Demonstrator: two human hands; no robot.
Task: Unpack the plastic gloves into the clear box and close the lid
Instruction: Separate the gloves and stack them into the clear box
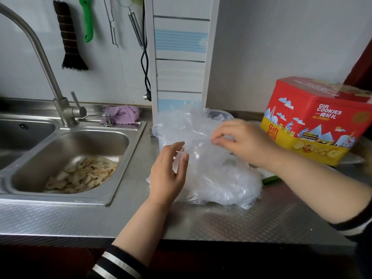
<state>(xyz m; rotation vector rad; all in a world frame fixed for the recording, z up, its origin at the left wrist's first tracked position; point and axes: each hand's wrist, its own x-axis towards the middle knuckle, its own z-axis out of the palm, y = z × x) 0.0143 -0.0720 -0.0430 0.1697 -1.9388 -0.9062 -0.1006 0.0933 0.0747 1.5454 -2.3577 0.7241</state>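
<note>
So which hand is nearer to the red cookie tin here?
The right hand. It pinches the plastic gloves just left of the cookie tin; the left hand rests on the pile's far side, toward the sink.

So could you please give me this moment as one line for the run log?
step: unpacking | left hand: open, on gloves | right hand: pinching gloves | box: behind gloves, mostly hidden | lid: cannot tell

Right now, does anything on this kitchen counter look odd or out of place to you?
One thing: the small sink basin holds a heap of pale peelings or scraps, not water or dishes. Otherwise the mound of plastic gloves on the counter is crumpled but not spilled.
</note>
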